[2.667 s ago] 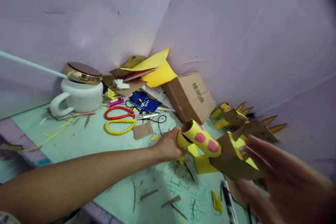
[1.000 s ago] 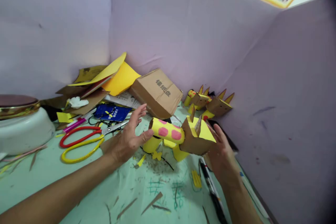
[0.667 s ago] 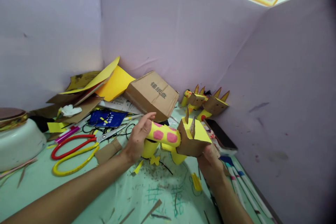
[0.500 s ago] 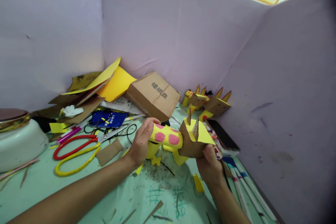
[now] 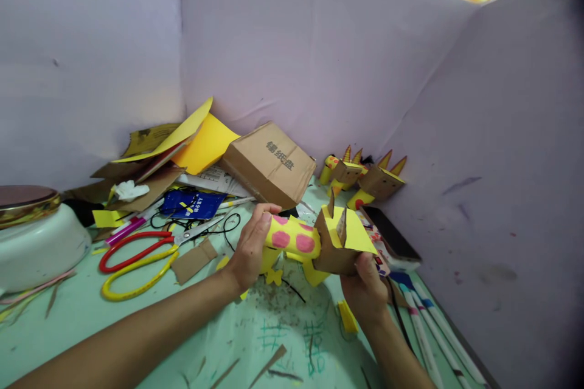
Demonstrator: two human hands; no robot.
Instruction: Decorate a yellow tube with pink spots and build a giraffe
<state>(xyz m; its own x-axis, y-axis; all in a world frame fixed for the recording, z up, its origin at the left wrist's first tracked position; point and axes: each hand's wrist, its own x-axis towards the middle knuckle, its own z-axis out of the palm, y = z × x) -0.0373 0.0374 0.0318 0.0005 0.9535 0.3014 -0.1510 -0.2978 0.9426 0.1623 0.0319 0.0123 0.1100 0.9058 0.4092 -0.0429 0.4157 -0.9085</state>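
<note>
Between my two hands is a paper and cardboard animal figure [image 5: 296, 238], lying on its side or tilted. Its yellow tube body has pink spots, and its brown cardboard head [image 5: 336, 255] has a yellow top and two pointed pieces standing up. My left hand [image 5: 250, 246] is closed around the far left end of the yellow tube. With thumb on the near side, my right hand [image 5: 367, 289] grips the lower right corner of the head; its other fingers are hidden beneath. Under the figure lie small yellow paper scraps [image 5: 274, 276].
Red-and-yellow-handled scissors [image 5: 137, 264] lie at left, beside a white pot [image 5: 41, 255]. Behind are a cardboard box [image 5: 271, 164], yellow paper [image 5: 207, 143] and a blue packet [image 5: 191, 203]. Similar finished-looking figures [image 5: 381, 181] stand at back right, near a dark phone-like object [image 5: 391, 234] and several markers [image 5: 433, 328].
The whole view has shifted slightly, so things sit a little further right. Both hands keep their hold on the animal figure, which stays in almost the same pose.
</note>
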